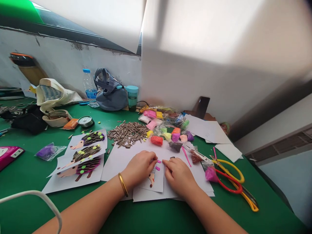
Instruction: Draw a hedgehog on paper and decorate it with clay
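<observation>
My left hand (141, 167), with a gold bangle at the wrist, rests on a small white card (159, 185) that bears a partly made hedgehog picture. Its fingers are bent together at the card's upper left, and what they may hold is hidden. From the right side my right hand (179, 177) reaches in, fingers curled and fingertips close together at the card's edge; anything between them is too small to name. Pink clay bits (158, 168) lie on the card between the hands. White paper sheets (114, 165) are underneath. Sunflower seeds (129, 132) are heaped beyond my left hand.
Finished hedgehog cards (94, 175) lie at the left. Coloured clay packets (156, 140) spread behind the hands. Red-handled scissors (229, 187) and yellow-handled scissors (240, 170) lie at the right. Farther back stand a water bottle (90, 87), a blue bag (110, 97) and a cup (132, 97).
</observation>
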Available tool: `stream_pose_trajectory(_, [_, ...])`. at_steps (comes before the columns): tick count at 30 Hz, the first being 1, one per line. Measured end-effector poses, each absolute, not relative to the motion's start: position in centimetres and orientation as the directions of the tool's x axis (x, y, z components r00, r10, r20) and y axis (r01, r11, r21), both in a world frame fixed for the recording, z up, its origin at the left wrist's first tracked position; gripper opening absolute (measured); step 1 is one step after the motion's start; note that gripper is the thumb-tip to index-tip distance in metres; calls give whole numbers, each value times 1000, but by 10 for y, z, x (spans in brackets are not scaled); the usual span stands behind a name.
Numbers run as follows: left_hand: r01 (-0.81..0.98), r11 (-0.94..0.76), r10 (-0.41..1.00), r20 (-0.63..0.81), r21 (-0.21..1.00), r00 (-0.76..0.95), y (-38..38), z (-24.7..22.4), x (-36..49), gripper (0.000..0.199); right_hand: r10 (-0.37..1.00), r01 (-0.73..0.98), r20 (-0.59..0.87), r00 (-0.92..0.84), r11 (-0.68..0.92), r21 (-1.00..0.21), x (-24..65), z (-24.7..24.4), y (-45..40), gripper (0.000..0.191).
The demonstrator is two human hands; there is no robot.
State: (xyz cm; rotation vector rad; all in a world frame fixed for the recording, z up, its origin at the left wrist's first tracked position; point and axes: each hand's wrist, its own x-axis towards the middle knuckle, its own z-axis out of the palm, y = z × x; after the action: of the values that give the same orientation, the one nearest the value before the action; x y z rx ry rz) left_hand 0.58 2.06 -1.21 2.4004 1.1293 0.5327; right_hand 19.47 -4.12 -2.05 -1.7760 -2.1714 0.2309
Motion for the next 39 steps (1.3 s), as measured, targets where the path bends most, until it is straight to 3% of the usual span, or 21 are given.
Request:
stream_pose_trajectory(15, [589, -608, 753, 151, 533, 641, 19, -9, 7, 17, 960, 944, 205, -191, 237, -230, 190, -23, -43, 31])
stream_pose_trajectory(39, [581, -601, 754, 149, 549, 640, 19, -6, 6, 17, 950, 913, 224, -217, 279, -298, 195, -25, -42, 32])
